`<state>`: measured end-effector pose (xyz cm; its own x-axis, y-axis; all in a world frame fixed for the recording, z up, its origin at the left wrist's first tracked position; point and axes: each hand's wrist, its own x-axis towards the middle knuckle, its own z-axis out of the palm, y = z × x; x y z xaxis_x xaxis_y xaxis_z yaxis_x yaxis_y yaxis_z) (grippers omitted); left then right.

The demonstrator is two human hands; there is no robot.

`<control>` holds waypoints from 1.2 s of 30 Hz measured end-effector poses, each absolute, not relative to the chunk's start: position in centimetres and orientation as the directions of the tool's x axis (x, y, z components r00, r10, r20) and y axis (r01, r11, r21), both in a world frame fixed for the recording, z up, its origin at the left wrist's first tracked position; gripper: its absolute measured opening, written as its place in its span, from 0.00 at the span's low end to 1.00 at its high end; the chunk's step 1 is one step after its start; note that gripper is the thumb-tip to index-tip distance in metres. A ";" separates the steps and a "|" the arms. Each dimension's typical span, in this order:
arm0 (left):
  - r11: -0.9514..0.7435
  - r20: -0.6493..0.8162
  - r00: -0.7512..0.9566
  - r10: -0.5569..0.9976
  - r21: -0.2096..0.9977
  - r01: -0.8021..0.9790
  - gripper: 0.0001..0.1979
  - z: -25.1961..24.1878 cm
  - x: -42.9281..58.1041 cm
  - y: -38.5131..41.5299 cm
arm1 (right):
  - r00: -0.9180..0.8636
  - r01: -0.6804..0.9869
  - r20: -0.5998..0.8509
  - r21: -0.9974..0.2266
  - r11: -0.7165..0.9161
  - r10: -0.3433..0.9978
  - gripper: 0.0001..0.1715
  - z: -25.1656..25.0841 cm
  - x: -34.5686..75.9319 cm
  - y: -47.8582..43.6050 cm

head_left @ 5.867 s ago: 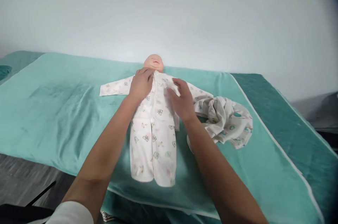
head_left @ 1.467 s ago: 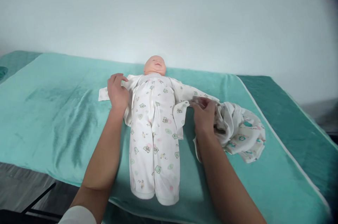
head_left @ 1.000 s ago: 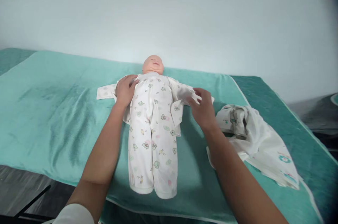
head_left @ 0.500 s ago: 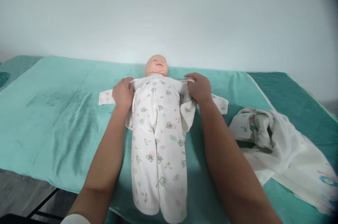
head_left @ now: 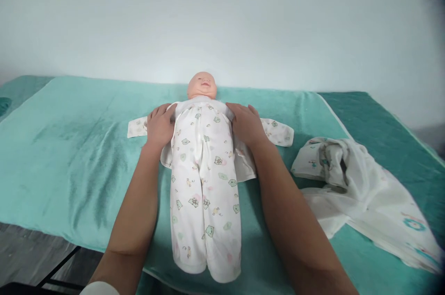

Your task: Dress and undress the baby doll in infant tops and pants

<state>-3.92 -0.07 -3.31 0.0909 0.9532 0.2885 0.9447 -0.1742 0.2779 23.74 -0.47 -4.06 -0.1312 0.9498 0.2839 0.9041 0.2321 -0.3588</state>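
Note:
A baby doll [head_left: 202, 85] lies on its back, its bald head towards the wall. White printed baby trousers [head_left: 205, 188] are spread lengthwise over its front, legs towards me. Beneath them is a white printed baby shirt [head_left: 278, 132], its sleeves stretched out to both sides. My left hand [head_left: 160, 124] rests on the shirt by the trousers' left edge, fingers apart. Across from it, my right hand [head_left: 247, 123] lies flat on the shirt's right side, fingers stretched out. The doll's body and limbs are hidden under the clothes.
A light green blanket [head_left: 86, 156] covers the table, with a darker green cover [head_left: 378, 123] showing at the right. White printed cloth [head_left: 365, 193] lies crumpled beside my right forearm. A pale wall [head_left: 222, 21] stands behind the table.
My right hand has let go of the lifted shirt edge and moved inwards, lying flat. The shirt's right side now lies flatter. My left hand has barely moved.

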 end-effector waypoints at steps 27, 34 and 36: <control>0.045 0.208 -0.127 0.970 0.360 0.932 0.33 -3.1 -4.4 -0.6 | -0.468 0.884 -0.144 -0.078 0.462 0.872 0.22 5.1 13.1 2.8; 0.112 0.152 -0.199 0.968 0.448 0.887 0.29 -3.7 -5.0 0.3 | -0.582 0.811 -0.194 -0.058 0.583 0.790 0.24 4.9 11.0 4.1; 0.110 0.162 -0.224 0.961 0.518 0.849 0.30 -4.1 -5.2 0.6 | -0.610 0.784 -0.214 -0.023 0.621 0.763 0.22 4.5 8.9 4.2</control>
